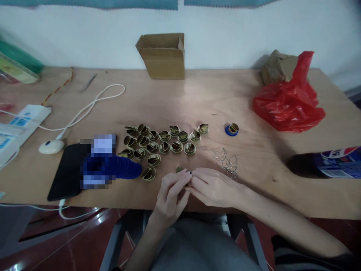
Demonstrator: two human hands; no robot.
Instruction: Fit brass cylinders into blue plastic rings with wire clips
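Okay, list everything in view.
Round metal pieces: about eighteen, brass, central rows
Wire rings: several, silver, right of centre
Disc under another piece: one, blue, right of rows
Ribbed cylinder: one, blue, left front
Flat phone: one, black, left
Rounded device: one, white, left
Power strip: one, white, far left
Cardboard box: one, brown, back centre
Plastic bag: one, red, back right
Crumpled package: one, brown, behind bag
Labelled bottle: one, dark, right edge
Left hand, right hand: two, bare, front centre, pinching a mostly hidden piece

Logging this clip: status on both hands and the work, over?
Left hand, right hand together, pinching small piece, mostly hidden. Metal caps in loose rows beyond. Wire rings near right hand, apparently not blocking.
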